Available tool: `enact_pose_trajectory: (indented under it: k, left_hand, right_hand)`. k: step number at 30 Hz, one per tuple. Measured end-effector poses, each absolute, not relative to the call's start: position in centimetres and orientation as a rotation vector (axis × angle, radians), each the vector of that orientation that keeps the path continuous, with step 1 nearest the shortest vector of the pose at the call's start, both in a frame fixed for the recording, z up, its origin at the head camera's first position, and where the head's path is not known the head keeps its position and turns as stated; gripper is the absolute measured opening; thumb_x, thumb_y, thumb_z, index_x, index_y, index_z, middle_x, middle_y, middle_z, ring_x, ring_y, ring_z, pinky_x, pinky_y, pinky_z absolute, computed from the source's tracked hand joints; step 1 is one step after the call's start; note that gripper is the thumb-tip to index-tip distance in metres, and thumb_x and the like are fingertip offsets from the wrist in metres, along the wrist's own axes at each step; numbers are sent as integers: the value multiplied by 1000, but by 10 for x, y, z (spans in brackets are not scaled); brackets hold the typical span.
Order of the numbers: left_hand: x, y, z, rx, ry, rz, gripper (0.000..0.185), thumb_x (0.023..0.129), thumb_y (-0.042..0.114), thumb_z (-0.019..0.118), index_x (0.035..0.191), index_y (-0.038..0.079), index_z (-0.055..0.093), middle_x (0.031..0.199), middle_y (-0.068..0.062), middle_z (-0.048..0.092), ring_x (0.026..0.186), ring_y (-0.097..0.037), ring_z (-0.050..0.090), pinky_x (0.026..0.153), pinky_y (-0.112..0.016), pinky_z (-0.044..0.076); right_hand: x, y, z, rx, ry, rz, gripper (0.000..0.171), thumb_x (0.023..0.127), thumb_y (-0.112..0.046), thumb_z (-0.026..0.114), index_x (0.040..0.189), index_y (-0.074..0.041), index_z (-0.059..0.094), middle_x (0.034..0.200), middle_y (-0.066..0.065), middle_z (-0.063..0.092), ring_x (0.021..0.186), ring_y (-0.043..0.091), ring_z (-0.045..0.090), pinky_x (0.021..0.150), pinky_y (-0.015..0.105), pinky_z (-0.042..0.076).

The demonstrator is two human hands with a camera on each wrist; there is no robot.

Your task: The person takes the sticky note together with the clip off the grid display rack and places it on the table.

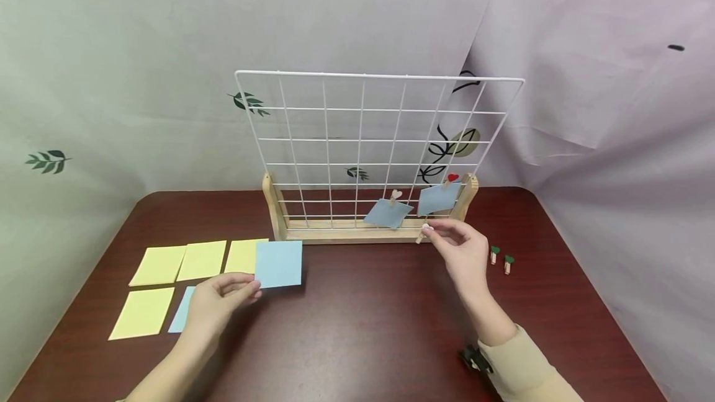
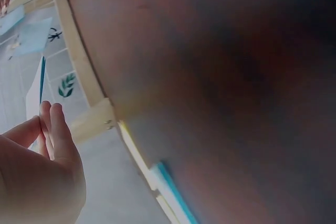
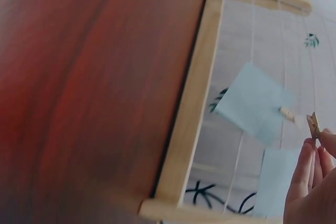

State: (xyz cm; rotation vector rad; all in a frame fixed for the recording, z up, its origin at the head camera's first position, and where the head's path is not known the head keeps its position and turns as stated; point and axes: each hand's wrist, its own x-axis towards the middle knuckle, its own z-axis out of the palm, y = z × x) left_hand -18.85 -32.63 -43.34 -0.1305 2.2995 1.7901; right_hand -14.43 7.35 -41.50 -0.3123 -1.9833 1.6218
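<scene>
A square blue sticky note (image 1: pixel 278 264) is pinched by its left edge between the thumb and fingers of my left hand (image 1: pixel 220 299), above the table. My right hand (image 1: pixel 460 253) pinches a small wooden clothespin (image 3: pixel 314 126) with a white top, in front of the white wire grid (image 1: pixel 346 139). Two blue notes hang low on the grid's right side. One note (image 1: pixel 388 213) sits under a clothespin with a white heart (image 1: pixel 396 195); the other note (image 1: pixel 439 198) is held by a clothespin with a red heart (image 1: pixel 452 177).
Several yellow notes (image 1: pixel 142 313) lie at the table's left, with another blue note (image 1: pixel 181 312) partly behind my left hand. Two green-heart clothespins (image 1: pixel 508 263) lie at the right. A dark object (image 1: pixel 475 358) is beside my right sleeve. Wooden feet (image 1: pixel 275 206) support the grid.
</scene>
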Motion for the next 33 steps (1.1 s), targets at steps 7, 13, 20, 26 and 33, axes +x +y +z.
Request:
enact_pose_trajectory:
  k: [7, 13, 20, 26, 33]
  left_hand:
    - [-184, -341, -441, -162, 2317, 1691, 28, 97, -1, 74, 118, -20, 67, 83, -3, 81, 73, -7, 78, 76, -24, 67]
    - [-183, -349, -446, -156, 2336, 1610, 30, 98, 1, 74, 118, -19, 67, 86, -9, 81, 72, -7, 77, 74, -23, 67]
    - [-182, -354, -450, -160, 2353, 1539, 27, 97, 1, 74, 114, -19, 68, 86, -12, 81, 70, -8, 77, 72, -23, 66]
    - [-182, -358, -452, -153, 2403, 1462, 27, 96, 4, 77, 113, -16, 72, 86, -12, 82, 69, -7, 77, 70, -22, 66]
    - [-183, -362, -452, -151, 2442, 1386, 27, 95, 8, 79, 112, -14, 74, 85, -11, 82, 68, -6, 77, 69, -22, 66]
  right_hand:
    - [-130, 97, -425, -426, -2037, 1545, 17, 88, -1, 86, 102, 6, 81, 78, -27, 74, 70, -3, 72, 60, 13, 55]
    - [-118, 116, -433, -480, -2088, 1485, 15, 88, -4, 86, 100, 4, 81, 71, -22, 74, 54, -2, 64, 46, 14, 44]
    - [-109, 136, -438, -491, -2149, 1440, 19, 89, -4, 86, 103, 7, 80, 73, -23, 75, 64, 0, 73, 53, 15, 50]
    - [-100, 150, -440, -522, -2213, 1373, 19, 90, -6, 85, 105, 5, 81, 76, -29, 73, 68, -6, 72, 66, 9, 54]
    - [-95, 165, -442, -547, -2337, 1259, 19, 91, -10, 85, 105, 3, 81, 75, -39, 67, 71, -15, 67, 66, 7, 54]
